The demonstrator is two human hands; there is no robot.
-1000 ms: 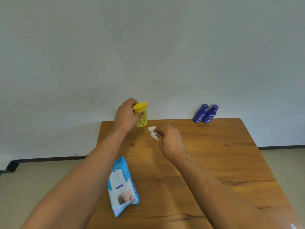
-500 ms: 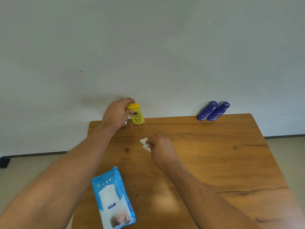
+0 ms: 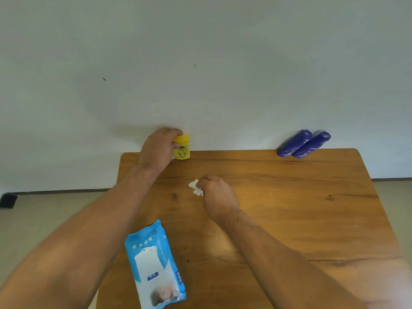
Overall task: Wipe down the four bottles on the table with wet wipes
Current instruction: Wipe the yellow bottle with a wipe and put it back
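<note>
A small yellow bottle [image 3: 182, 148] stands at the far left edge of the wooden table [image 3: 289, 208], against the wall. My left hand [image 3: 157, 150] is wrapped around its left side, thumb and fingers on it. My right hand [image 3: 215, 194] hovers over the table's middle, pinching a crumpled white wet wipe [image 3: 195, 188]. Two purple bottles [image 3: 303, 144] stand side by side at the far right edge, close to the wall. A fourth bottle is not visible.
A blue and white pack of wet wipes [image 3: 155, 266] lies flat near the table's front left. A white wall rises right behind the table. Beige floor shows on both sides, with a dark object [image 3: 8, 200] at far left.
My left hand has set the yellow bottle down at the far edge from its raised position. My right hand with the wipe has drawn back toward me, away from the bottle.
</note>
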